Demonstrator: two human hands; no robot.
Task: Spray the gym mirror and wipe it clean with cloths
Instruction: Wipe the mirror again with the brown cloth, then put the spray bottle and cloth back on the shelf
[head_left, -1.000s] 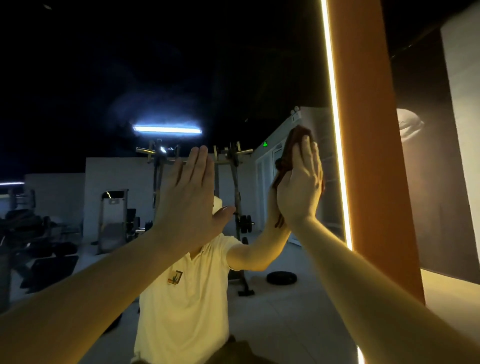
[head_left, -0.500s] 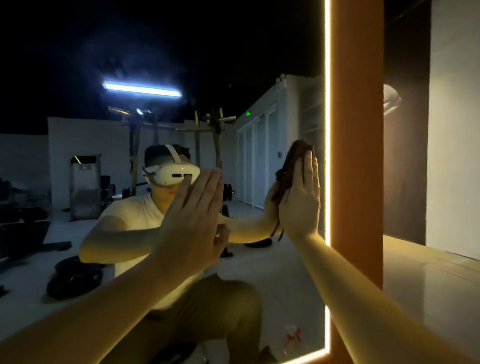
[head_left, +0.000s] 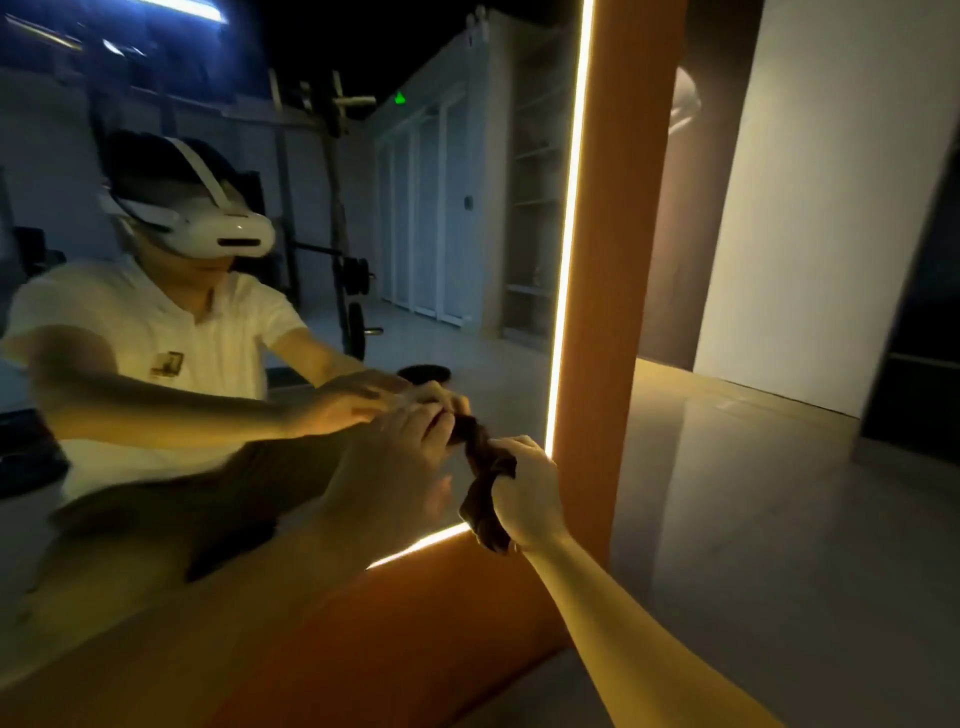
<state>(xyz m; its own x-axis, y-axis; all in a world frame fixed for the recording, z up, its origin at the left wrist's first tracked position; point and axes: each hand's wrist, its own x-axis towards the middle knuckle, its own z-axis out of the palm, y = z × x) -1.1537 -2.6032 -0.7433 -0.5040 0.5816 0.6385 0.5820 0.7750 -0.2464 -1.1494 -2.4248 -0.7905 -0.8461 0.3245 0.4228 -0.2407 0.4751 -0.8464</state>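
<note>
2 bare hands are closed on 1 dark brown crumpled cloth (head_left: 483, 462), which is held in front of the lower right corner of the large wall mirror (head_left: 441, 234). The right hand (head_left: 527, 491) is clenched round the cloth's middle, and the cloth's loose lower end is left hanging below the fist toward 6 o'clock. The left hand (head_left: 395, 467), smeared by motion blur, is placed at 9 o'clock of the right hand. Its fingertips (head_left: 436, 418) are pinched on the cloth's upper end, at 11 o'clock of the right fist. The cloth is drawn into a twisted rope between the 2 grips. Whether any part of it touches the glass cannot be told.

The mirror's right and bottom edges are lined by a glowing warm-white light strip (head_left: 569, 234), and a broad orange frame (head_left: 623, 260) is set outside that strip, at 3 o'clock and 6 o'clock of the hands.

In the glass, a crouched person (head_left: 156, 338) is reflected at 9 o'clock of the hands, with a white headset (head_left: 208, 228) worn over the eyes and a pale short-sleeved shirt. A dark metal weight rack (head_left: 337, 156) is reflected at 12 o'clock of the hands. Beyond the frame, a glossy grey floor (head_left: 753, 519) is seen at 3 o'clock and a white wall panel (head_left: 831, 208) at 1 o'clock.
</note>
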